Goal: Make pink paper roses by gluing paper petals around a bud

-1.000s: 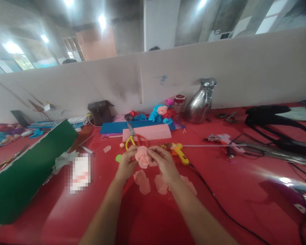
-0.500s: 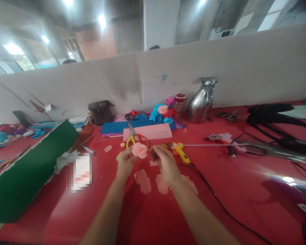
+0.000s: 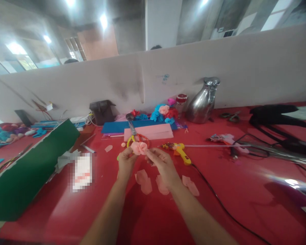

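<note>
A pink paper flower (image 3: 139, 148) is held up over the red table. My left hand (image 3: 125, 162) pinches it from below on its left side. On the other side, my right hand (image 3: 163, 165) has thumb and fingertips closed on the flower's right edge. Cut pink paper petals (image 3: 143, 182) lie in small piles beneath my hands, one pile partly covered by my right hand. Just behind the flower are scissors (image 3: 132, 129) with yellow and red-orange handles. A yellow glue gun (image 3: 182, 153) rests to the right of my right hand.
Pink crepe paper (image 3: 153, 132) and a blue sheet (image 3: 114, 127) lie behind the scissors, near finished flowers (image 3: 164, 114). A steel jug (image 3: 201, 103) stands by the partition. At left is a green board (image 3: 33, 173). The glue gun's black cord (image 3: 216, 197) runs toward the front right.
My right hand came off the flower, then returned to its right edge. The flower tilted and rose slightly, staying in my left hand.
</note>
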Available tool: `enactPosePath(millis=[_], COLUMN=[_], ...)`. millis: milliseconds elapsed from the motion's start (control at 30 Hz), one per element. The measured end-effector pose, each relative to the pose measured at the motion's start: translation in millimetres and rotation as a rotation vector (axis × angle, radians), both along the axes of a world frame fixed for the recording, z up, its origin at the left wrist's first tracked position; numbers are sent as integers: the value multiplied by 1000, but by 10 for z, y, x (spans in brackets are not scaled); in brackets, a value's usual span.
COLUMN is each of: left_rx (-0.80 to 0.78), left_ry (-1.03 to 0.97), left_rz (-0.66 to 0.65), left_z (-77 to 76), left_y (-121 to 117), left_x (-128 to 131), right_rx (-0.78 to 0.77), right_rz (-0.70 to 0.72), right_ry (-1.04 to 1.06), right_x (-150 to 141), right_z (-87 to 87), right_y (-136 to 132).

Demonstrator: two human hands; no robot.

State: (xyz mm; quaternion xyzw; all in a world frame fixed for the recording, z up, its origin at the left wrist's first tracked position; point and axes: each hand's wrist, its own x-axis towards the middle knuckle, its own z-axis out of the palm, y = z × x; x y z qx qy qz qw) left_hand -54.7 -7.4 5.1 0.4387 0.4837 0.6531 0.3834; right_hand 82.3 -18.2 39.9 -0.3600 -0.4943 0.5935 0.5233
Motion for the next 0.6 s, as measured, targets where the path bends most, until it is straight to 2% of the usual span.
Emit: enactPosePath(millis=[133,267,467,600], left_rx=[0,0,-5,6], left_ry=[8,-83,-254,-275], left_rz=[-15,-37,-99,-165], left_z=[6,-11,-30,6], left_y=[-18,-16,8,-7], left_x=[5,38,93,111], right_rx=[-26,-58,-102,-105], right_rz=[-16,-30,44,54], right_ry=[20,69,160,228], right_x=[-45,-84,-138,-128], right_z=[-43,-88,-84,-111], right_y=[0,-3,-61,-57])
